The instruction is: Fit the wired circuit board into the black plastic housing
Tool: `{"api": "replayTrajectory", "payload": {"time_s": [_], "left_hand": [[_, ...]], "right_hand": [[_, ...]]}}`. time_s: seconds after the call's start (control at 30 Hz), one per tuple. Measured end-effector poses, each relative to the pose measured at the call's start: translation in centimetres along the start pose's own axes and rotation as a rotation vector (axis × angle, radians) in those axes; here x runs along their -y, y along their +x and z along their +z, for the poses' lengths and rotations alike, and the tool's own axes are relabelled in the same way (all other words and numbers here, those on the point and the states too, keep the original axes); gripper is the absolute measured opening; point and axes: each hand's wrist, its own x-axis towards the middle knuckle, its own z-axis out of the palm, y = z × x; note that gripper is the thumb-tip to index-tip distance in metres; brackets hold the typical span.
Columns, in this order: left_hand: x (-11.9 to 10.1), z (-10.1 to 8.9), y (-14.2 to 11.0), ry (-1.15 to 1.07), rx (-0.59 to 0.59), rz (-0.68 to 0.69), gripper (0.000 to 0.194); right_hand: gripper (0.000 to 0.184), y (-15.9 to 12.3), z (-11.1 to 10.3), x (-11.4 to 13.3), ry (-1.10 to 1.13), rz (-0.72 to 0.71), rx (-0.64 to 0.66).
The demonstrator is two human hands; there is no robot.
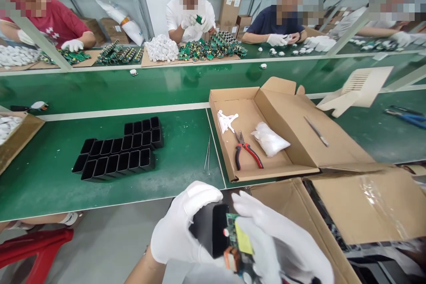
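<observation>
Head view: two hands (179, 226) (288, 233) (gloved) hold one case (205, 229), one board (244, 237).

On our left hand (181, 226) and right hand (286, 230) we wear white gloves (166, 242), softly creased and covering the fingers. The left one ends at the wrist, where our left forearm (146, 268) shows bare; a dark detail there is too small to identify.

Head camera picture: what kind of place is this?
Probably an electronics workshop or factory: the gloved left hand holds a black case, the right hand a circuit board, rows of black cases stand nearby, and heaps of boards lie at the far side.
</observation>
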Motion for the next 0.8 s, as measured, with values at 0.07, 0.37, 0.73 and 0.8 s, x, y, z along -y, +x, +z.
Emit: {"api": "replayTrajectory", "payload": {"time_s": [0.07,0.37,0.73,0.8], "left_hand": [[0.1,0.1,0.0,-0.007,0.005,0.008,0.082],[-0.1,-0.1,0.3,0.02,0.021,-0.074,0.078],[0.0,-0.1,0.5,0.07,0.007,-0.018,0.08],[0.0,-0.2,0.6,0.071,0.012,-0.024,0.08]], "right_hand": [[0.068,0.2,1.0,-0.9,0.034,-0.014,-0.012],[0.07,1.1,1.6,-2.2,0.235,0.068,0.073],[0.066,2.0,2.4,-1.6,0.271,0.017,0.024],[0.068,1.8,2.6,-1.9,0.267,-0.001,-0.001]]}}
